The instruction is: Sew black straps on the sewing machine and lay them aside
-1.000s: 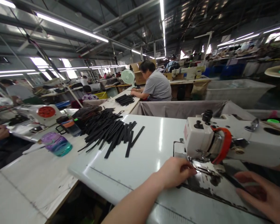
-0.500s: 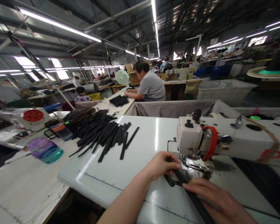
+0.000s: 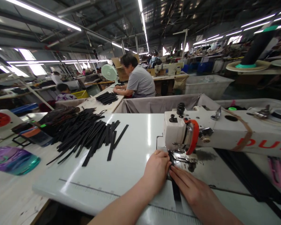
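Left hand (image 3: 157,170): fingers curled, pressing flat on the black strap (image 3: 175,187) from its left side.
Right hand (image 3: 192,190): fingers extended flat, touching the strap's right edge.
Strap: lies on the machine bed, its far end under the presser foot (image 3: 178,155) of the sewing machine (image 3: 215,131).
Doing it well: I judge both hands should keep the strap straight and fingertips clear of the needle.
Count: one strap in hand; one loose pile of straps (image 3: 84,134), too many to count; a second pile (image 3: 107,97) by the seated person (image 3: 138,81).

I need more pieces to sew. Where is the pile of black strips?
The pile of black strips lies on the white table, left of the sewing machine and beyond the left hand.
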Demonstrator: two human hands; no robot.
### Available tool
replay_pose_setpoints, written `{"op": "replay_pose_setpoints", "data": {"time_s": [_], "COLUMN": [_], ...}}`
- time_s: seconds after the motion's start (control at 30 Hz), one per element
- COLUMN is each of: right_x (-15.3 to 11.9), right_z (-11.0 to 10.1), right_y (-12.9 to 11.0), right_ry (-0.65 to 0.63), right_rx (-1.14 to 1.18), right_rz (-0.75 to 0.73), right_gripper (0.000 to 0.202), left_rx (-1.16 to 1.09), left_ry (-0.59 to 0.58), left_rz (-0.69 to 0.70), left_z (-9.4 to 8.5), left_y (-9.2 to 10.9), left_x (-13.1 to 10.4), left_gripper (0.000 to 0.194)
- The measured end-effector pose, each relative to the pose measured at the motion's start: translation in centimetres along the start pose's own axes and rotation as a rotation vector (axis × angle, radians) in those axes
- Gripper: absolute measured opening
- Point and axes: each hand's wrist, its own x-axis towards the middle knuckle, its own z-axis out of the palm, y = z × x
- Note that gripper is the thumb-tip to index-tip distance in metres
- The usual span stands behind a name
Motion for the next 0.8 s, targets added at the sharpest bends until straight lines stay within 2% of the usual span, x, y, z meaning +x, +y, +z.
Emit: {"op": "replay_pose_setpoints", "data": {"time_s": [0.3,0.57,0.8], "right_x": [0.07,-0.02,0.56], "right_z": [0.28,0.43,0.0], "right_y": [0.04,-0.02,0.17], "right_ry": [-0.003,-0.003,-0.009], "right_rx": [-0.02,0.008,0.019], "right_rz": [0.009,0.022,0.037], "right_gripper": [0.049,0.048,0.049], "left_rx": [-0.021,0.074,0.073], "left_ry": [0.019,-0.032,0.005], "left_rz": [0.044,0.052,0.033], "left_z": [0.02,0.77,0.87], "left_y": [-0.49,-0.97,-0.5], "left_x": [0.04,0.38,0.34], "left_gripper": [0.021,0.019,0.026]}}
